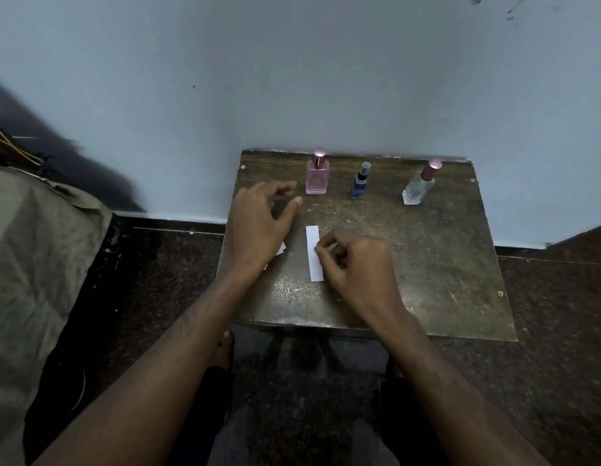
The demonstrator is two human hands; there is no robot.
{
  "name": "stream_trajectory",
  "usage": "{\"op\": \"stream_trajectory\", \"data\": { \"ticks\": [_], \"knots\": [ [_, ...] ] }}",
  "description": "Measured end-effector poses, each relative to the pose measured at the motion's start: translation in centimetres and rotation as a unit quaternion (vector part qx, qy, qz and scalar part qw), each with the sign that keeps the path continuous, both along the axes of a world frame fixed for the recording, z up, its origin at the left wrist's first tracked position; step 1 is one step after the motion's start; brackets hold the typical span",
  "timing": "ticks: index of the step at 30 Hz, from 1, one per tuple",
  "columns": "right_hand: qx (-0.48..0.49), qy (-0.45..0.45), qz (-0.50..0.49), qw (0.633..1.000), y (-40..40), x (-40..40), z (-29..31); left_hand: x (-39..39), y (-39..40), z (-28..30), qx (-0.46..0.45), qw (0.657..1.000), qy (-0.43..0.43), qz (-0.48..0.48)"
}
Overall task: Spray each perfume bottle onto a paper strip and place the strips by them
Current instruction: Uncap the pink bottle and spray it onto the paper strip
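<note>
Fingers (321, 252) of the right hand (354, 264) pinch a paper strip (313, 253); left hand (258, 223), fingers spread loose, hovers at ten o'clock beside the pink bottle (316, 176).

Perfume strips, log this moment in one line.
right hand pinching paper strip | left hand open near pink bottle | no strips placed

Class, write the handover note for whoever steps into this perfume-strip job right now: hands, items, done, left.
Left hand: open, hovering near the pink bottle, holding nothing.
Right hand: pinching the white paper strip lying on the table.
More paper shows under the left wrist.
Blue bottle and clear bottle stand in the back row.
Done: no strip placed by a bottle.
Left: spray all three, place strips.
</note>
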State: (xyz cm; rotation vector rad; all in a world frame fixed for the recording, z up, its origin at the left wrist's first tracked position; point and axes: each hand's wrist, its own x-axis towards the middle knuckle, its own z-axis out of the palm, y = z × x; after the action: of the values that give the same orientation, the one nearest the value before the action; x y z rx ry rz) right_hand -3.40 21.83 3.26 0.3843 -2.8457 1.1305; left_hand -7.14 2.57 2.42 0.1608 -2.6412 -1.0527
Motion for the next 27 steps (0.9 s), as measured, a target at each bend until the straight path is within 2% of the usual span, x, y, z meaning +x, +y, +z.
{"op": "stream_trajectory", "data": {
  "ticks": [4, 8, 10, 19, 24, 27],
  "knots": [
    [-0.075, 0.049, -0.068, 0.994, -0.1, -0.4, 1.0, -1.7, 0.7, 0.3, 0.039, 0.999, 0.025, 0.002],
    [-0.082, 0.030, -0.071, 0.994, -0.1, -1.1, 0.7, -3.2, 1.6, -1.1, 0.056, 0.998, -0.023, -0.028],
    [-0.089, 0.021, -0.069, 0.993, -0.2, -1.3, 0.6, -3.7, 2.1, -1.4, 0.053, 0.997, -0.038, -0.042],
    [-0.111, 0.001, -0.078, 0.991, -0.1, -1.7, 0.6, -4.0, 2.5, -0.8, 0.014, 1.000, -0.001, -0.024],
    [-0.179, 0.029, -0.148, 0.972, 0.2, -1.8, 1.2, -2.2, 2.2, 0.9, 0.079, 0.992, 0.003, -0.103],
    [-0.222, -0.004, -0.170, 0.960, 0.6, -2.3, 1.1, -0.8, 2.2, 1.8, 0.117, 0.980, -0.007, -0.162]
  ]
}}
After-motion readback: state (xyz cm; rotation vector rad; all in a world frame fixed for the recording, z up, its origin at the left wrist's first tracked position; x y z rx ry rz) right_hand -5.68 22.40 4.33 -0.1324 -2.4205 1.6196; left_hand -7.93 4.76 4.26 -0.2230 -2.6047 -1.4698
